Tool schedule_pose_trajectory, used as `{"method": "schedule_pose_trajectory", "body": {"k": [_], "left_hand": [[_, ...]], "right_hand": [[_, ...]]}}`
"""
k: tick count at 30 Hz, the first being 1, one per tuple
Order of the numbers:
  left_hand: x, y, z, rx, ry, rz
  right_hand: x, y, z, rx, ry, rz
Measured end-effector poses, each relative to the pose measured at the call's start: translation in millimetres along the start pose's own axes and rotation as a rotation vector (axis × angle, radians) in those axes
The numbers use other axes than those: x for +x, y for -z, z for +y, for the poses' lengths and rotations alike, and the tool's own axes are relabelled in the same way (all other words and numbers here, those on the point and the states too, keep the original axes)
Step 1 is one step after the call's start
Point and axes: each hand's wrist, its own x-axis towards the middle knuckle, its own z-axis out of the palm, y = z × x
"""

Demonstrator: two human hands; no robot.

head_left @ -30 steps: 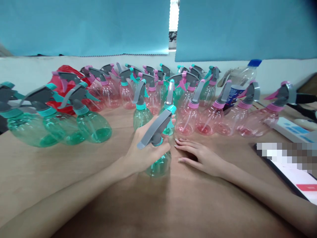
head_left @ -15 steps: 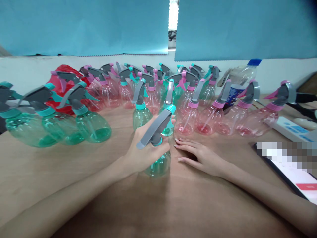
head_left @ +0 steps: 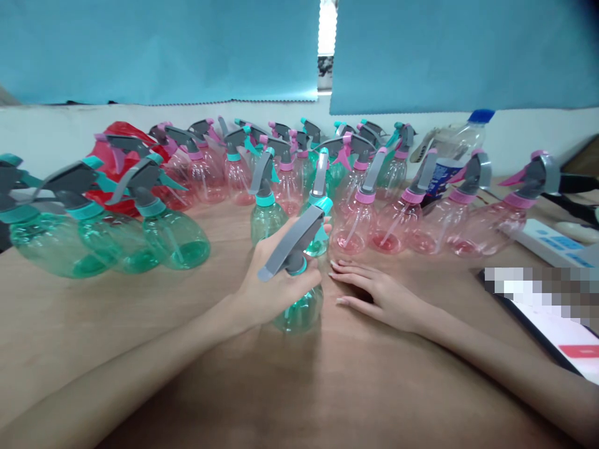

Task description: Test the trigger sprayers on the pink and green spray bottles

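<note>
My left hand (head_left: 274,271) is wrapped around the neck of a green spray bottle (head_left: 302,312) with a grey and teal trigger head. The bottle stands upright on the wooden table (head_left: 224,386) in front of me, and the hand covers part of its body and neck. To its right, my right hand (head_left: 379,296) rests on the tabletop with its fingers stretched out, holding nothing. Its fingertips are close to the green bottle but apart from it. Just beyond the hands stand another green spray bottle (head_left: 266,218) and a pink spray bottle (head_left: 353,227).
Several green spray bottles (head_left: 175,240) stand at the left, and several pink ones (head_left: 437,224) at the right. More fill the back, near a red plastic bag (head_left: 133,134). A blue-capped clear bottle (head_left: 463,143), a white box (head_left: 552,243) and a phone (head_left: 543,330) are at the right.
</note>
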Motion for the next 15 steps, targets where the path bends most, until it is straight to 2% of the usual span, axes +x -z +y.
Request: {"method": "schedule_pose_trajectory", "body": {"k": [10, 15], "left_hand": [[1.3, -0.3, 1.3, 0.003, 0.008, -0.011], [5.8, 3.7, 8.1, -0.053, 0.038, -0.083]], "right_hand": [[-0.4, -1.1, 1.1, 0.015, 0.005, 0.014], [-0.4, -1.2, 1.0, 0.026, 0.009, 0.028]]}}
